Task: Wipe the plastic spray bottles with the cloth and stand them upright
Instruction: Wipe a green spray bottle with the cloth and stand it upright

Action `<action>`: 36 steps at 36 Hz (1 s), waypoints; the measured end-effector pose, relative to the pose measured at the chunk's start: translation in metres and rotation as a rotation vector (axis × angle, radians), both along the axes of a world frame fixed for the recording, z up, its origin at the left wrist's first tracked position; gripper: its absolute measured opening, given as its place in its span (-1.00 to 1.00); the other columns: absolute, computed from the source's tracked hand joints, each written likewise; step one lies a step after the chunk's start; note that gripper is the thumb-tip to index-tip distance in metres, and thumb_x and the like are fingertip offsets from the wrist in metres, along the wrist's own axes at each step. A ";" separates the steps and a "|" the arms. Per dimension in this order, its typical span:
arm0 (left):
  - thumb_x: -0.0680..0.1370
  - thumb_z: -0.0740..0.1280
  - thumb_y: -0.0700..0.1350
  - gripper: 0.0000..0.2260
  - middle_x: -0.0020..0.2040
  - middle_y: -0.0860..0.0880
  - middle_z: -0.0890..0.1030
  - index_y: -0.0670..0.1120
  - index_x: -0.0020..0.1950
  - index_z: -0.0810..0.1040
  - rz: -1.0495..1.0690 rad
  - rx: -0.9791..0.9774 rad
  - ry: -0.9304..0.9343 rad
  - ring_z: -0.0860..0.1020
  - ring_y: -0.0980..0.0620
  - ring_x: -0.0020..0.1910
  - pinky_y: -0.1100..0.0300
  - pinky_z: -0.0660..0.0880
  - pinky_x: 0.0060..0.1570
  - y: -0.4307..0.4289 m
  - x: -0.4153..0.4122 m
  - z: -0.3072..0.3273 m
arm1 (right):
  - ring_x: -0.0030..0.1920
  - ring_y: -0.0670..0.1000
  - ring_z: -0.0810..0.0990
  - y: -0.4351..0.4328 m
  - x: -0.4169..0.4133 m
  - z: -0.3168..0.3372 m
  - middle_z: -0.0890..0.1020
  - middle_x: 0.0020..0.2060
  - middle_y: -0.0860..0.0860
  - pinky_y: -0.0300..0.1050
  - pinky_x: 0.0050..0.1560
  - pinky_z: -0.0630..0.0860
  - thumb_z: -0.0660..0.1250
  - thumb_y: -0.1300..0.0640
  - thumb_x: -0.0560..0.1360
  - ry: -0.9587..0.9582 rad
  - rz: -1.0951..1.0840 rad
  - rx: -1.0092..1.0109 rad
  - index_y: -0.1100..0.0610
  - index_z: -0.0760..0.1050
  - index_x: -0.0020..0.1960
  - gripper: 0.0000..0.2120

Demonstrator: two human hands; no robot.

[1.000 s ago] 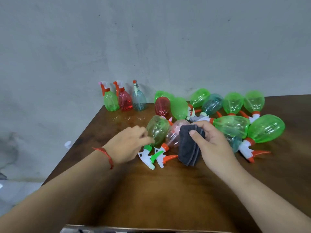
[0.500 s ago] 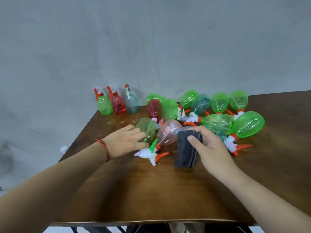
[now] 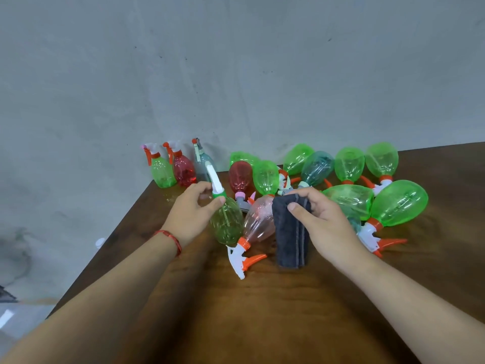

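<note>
Left hand [image 3: 191, 208] round green bottle [image 3: 227, 224] neck, apparently; right hand [image 3: 324, 223] round cloth [image 3: 288, 243].

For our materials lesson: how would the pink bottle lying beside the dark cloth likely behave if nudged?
The pink bottle looks empty, so probably light. Its rounded body lies sideways, so it may roll, though its jutting orange trigger would likely stop it soon.
</note>
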State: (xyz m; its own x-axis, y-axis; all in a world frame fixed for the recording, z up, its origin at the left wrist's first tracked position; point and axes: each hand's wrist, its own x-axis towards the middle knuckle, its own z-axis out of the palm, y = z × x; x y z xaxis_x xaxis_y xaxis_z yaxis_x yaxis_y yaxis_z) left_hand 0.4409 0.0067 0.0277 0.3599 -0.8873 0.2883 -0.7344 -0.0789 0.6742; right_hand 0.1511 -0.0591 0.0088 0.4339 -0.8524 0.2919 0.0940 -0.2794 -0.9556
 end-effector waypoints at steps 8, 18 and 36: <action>0.54 0.56 0.12 -0.34 0.50 0.11 0.40 0.19 0.52 0.28 0.057 -0.087 0.032 0.43 0.14 0.44 0.14 0.43 0.46 0.037 -0.019 -0.031 | 0.07 -0.13 0.71 -0.011 0.009 -0.006 0.75 0.01 -0.09 -0.32 0.04 0.56 0.35 0.26 0.68 -0.046 -0.005 0.018 0.08 0.62 0.22 -0.82; 0.61 0.29 0.24 -0.38 0.61 -0.10 0.34 0.20 0.66 0.26 0.126 -0.075 -0.497 0.29 -0.15 0.61 -0.16 0.30 0.58 0.019 -0.049 -0.053 | 0.09 -0.07 0.72 -0.009 0.008 -0.026 0.76 0.04 -0.05 -0.28 0.04 0.58 0.35 0.26 0.67 -0.080 0.039 0.078 0.08 0.63 0.22 -0.81; 0.28 0.65 0.36 0.15 0.65 -0.08 0.21 0.12 0.67 0.06 0.236 0.129 -0.352 0.26 -0.17 0.63 -0.23 0.30 0.60 -0.009 0.006 -0.039 | 0.08 -0.10 0.73 0.004 0.002 -0.023 0.75 0.03 -0.10 -0.31 0.06 0.58 0.34 0.24 0.67 -0.035 0.056 0.030 0.03 0.64 0.20 -0.81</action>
